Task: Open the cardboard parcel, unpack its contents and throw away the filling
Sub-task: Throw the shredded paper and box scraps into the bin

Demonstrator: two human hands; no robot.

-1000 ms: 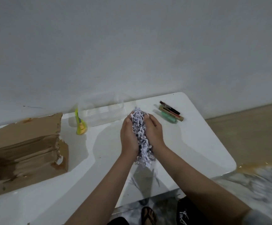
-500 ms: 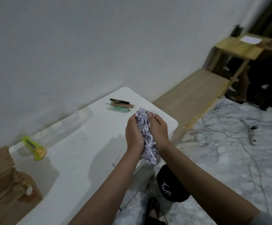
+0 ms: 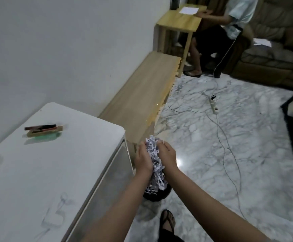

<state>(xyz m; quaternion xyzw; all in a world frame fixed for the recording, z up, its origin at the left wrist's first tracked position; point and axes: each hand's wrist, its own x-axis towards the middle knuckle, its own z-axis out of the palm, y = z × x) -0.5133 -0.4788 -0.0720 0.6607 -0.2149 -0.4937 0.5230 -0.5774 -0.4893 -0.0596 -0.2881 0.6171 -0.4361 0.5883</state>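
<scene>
A bundle of white shredded paper filling (image 3: 154, 159) is pressed between my left hand (image 3: 143, 158) and my right hand (image 3: 166, 155), just past the right edge of the white table (image 3: 58, 161). Strands hang from the bundle down over a black bin (image 3: 157, 194) on the floor below my hands. Several unpacked items (image 3: 43, 131), a dark stick, a wooden piece and a green one, lie on the table's far side. The cardboard parcel is out of view.
A low wooden bench (image 3: 142, 98) runs along the wall beyond the table. Cables and a power strip (image 3: 213, 105) lie on the marble floor. A seated person (image 3: 220, 32) is at a small wooden table (image 3: 178, 23) at the back. My sandalled foot (image 3: 167, 222) stands near the bin.
My hands have carried the filling rightward off the table to above the black bin. My view has swung right; the parcel and the yellow cutter have left the frame.
</scene>
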